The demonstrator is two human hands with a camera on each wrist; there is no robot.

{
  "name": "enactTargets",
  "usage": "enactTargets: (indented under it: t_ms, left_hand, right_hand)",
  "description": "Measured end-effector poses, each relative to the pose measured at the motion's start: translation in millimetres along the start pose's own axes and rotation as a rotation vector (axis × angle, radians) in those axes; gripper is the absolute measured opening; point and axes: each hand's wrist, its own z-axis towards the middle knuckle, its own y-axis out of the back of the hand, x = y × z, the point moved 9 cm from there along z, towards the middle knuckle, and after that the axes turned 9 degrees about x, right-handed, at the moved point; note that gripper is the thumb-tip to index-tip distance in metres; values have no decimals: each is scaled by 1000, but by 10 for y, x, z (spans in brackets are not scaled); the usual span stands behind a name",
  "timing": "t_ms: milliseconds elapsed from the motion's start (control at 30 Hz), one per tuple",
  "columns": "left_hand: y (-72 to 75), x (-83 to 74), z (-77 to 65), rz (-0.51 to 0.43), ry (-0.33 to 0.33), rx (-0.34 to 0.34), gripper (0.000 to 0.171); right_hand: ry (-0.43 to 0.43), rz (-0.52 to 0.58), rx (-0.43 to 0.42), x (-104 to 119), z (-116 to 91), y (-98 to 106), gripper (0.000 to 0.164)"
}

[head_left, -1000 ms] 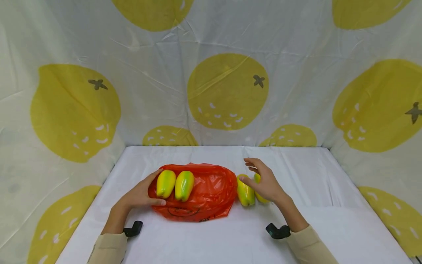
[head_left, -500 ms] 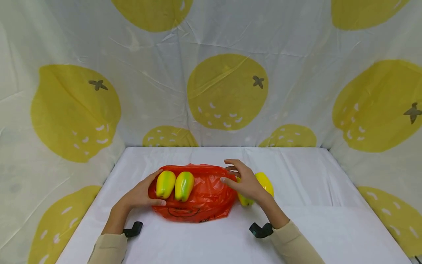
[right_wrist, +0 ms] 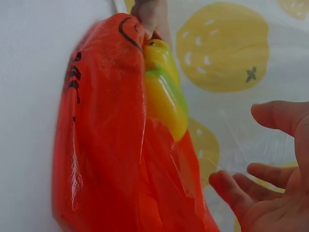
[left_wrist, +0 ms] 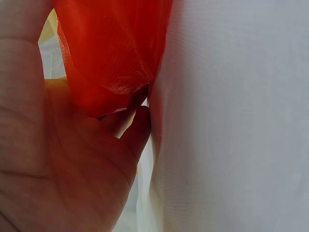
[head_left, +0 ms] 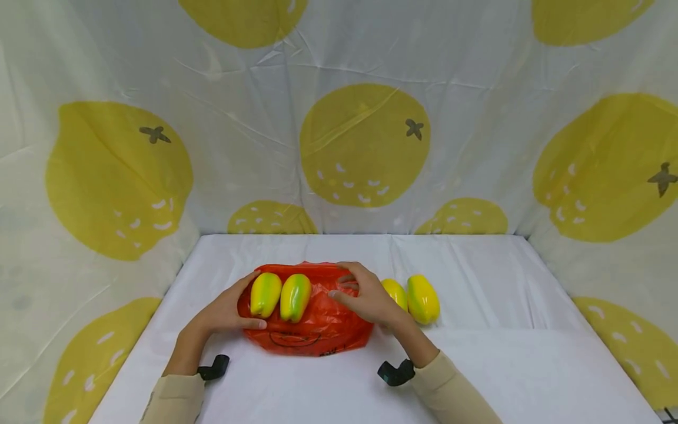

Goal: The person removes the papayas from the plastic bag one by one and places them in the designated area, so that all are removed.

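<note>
A red plastic bag (head_left: 331,333) lies with its mouth spread open on the table. Two glossy yellow-green fruits (head_left: 295,298) sit side by side in its left part; their kind is unclear. My left hand (head_left: 219,310) holds the bag's left end, thumb at the front rim and fingers at the back; in the left wrist view its fingers curl beneath the red plastic (left_wrist: 111,53). Over the bag's right part hovers my right hand (head_left: 368,299), fingers spread and loosely bent, holding nothing. In the right wrist view it is apart from the bag (right_wrist: 106,135).
Two more yellow-green fruits (head_left: 423,299) lie right of the bag, one partly behind my right hand. A white cloth covers the table (head_left: 508,365). Lemon-printed fabric walls (head_left: 466,147) stand at the back and sides.
My right hand has moved left, from above the two fruits on the right to above the bag, uncovering those fruits. The left hand and the bag have stayed in place.
</note>
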Motion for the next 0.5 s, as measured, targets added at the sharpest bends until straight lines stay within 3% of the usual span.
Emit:
enactTargets:
  t_ms: [500]
  left_hand:
    - [2, 17, 8, 1, -9, -4, 127]
  right_hand:
    - [20, -40, 50, -13, 220, -393, 75]
